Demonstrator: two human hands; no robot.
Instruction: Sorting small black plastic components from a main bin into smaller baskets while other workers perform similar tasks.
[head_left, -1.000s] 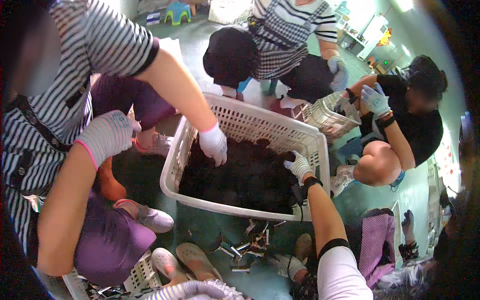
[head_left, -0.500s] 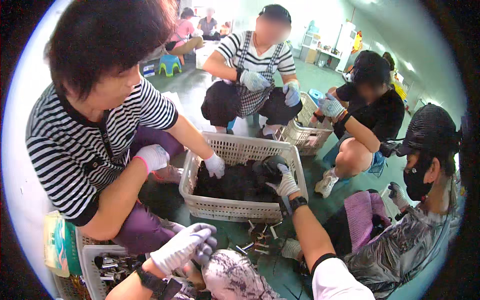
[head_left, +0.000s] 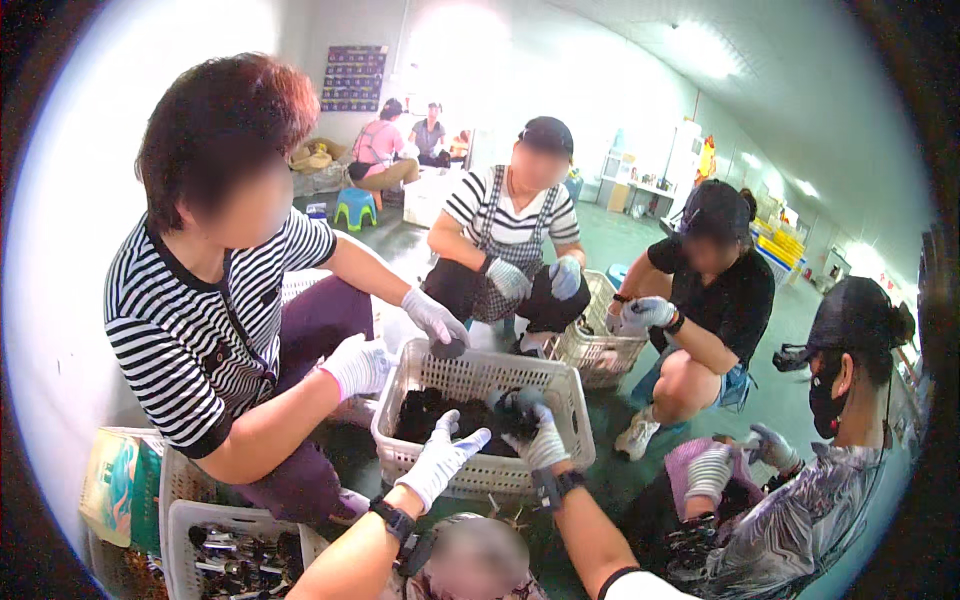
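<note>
In front of me stands a white slatted plastic crate [head_left: 480, 484] with many small black pieces [head_left: 430, 412] in it. My right hand [head_left: 541, 442], in a white glove, is closed on a dark rounded piece [head_left: 517, 405] at the crate's right half. My gloved left hand [head_left: 446, 460] hangs over the near rim with its fingers apart, holding nothing. At the crate's far left corner, a co-worker's gloved hand [head_left: 425, 312] has a black rounded piece [head_left: 448, 349] in its fingers.
Co-workers sit around the crate: one in stripes on the left, one opposite, two on the right. A crate of metal and black parts [head_left: 240, 560] stands at lower left, beside a green carton [head_left: 125, 490]. Another white crate [head_left: 603, 358] stands beyond. A blue stool [head_left: 355, 208] is farther back.
My left hand has moved up and forward to the crate's rim. My right hand stays on the dark piece. The left co-worker's hand has lifted out of the crate with a black piece.
</note>
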